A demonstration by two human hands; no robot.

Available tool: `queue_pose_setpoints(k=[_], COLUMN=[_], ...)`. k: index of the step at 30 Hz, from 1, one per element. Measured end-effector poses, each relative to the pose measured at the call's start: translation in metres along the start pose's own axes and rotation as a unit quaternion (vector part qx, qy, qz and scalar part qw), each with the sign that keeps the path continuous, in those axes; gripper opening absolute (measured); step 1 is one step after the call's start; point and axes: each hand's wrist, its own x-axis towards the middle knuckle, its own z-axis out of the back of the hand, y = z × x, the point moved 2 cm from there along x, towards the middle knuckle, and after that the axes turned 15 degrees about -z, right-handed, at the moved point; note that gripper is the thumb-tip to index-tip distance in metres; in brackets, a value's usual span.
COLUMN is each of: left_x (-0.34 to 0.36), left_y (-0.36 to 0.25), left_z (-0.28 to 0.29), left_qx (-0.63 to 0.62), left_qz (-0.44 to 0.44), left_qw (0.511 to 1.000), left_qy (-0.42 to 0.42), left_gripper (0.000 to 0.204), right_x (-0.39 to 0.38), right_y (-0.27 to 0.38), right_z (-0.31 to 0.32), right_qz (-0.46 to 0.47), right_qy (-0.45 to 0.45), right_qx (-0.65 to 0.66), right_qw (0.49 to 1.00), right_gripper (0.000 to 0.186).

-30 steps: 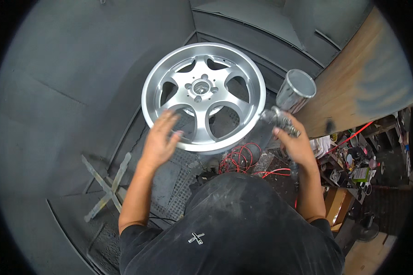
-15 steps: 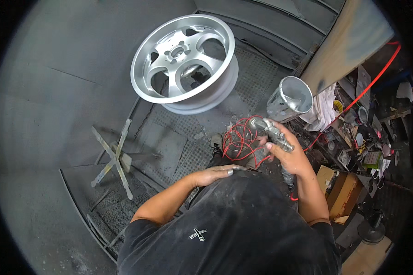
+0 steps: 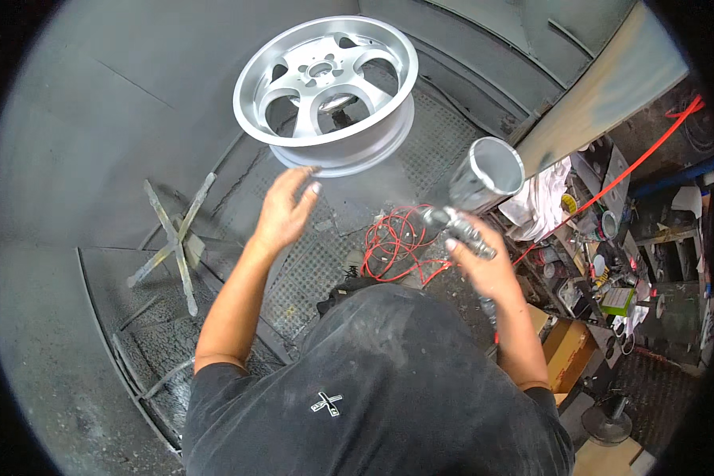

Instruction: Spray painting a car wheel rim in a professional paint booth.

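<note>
A silver wheel rim (image 3: 325, 79) with wide spokes stands face up at the far middle. My left hand (image 3: 287, 208) reaches toward the lower side of the rim, its fingers stretched out and holding nothing; whether the fingertips touch the rim I cannot tell. My right hand (image 3: 486, 258) is wrapped round a metal spray gun (image 3: 462, 230) at my right. The gun's cup (image 3: 488, 173), a paint-smeared grey cylinder, sits just beyond it. The lower part of the gun is partly hidden by my hand and blurred.
A red hose (image 3: 389, 246) lies coiled on the floor, and another red line (image 3: 635, 168) runs up at the right. At the left stands a cross-shaped metal stand (image 3: 173, 238). Cluttered shelves (image 3: 603, 262) and a cardboard box (image 3: 570, 353) line the right side.
My left hand has left my waist and moved forward, up to the wheel rim. My right hand still holds the spray gun, slightly further left. The view has shifted a little.
</note>
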Motion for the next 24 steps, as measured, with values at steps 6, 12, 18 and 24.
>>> queue_pose_setpoints(k=[6, 12, 18, 24], left_x=[0.023, 0.021, 0.015, 0.015], left_y=[0.024, 0.051, 0.059, 0.069], left_z=[0.011, -0.001, -0.005, 0.001], left_qx=[0.153, 0.204, 0.194, 0.163], left_qz=[-0.050, -0.045, -0.059, -0.072], left_qw=[0.987, 0.978, 0.979, 0.984], left_qy=[-0.009, 0.018, -0.017, -0.016], left_gripper=[0.047, 0.049, 0.051, 0.046], right_x=[-0.006, 0.021, 0.018, -0.005], right_y=[0.003, 0.001, 0.013, 0.016], right_z=[-0.040, -0.011, 0.001, -0.048], right_qz=[-0.064, 0.036, -0.011, -0.046], right_qy=[0.113, -0.111, -0.209, -0.036], right_qx=[0.075, -0.095, -0.067, 0.054], right_qw=[0.989, 0.989, 0.975, 0.997], right_gripper=[0.041, 0.039, 0.041, 0.043])
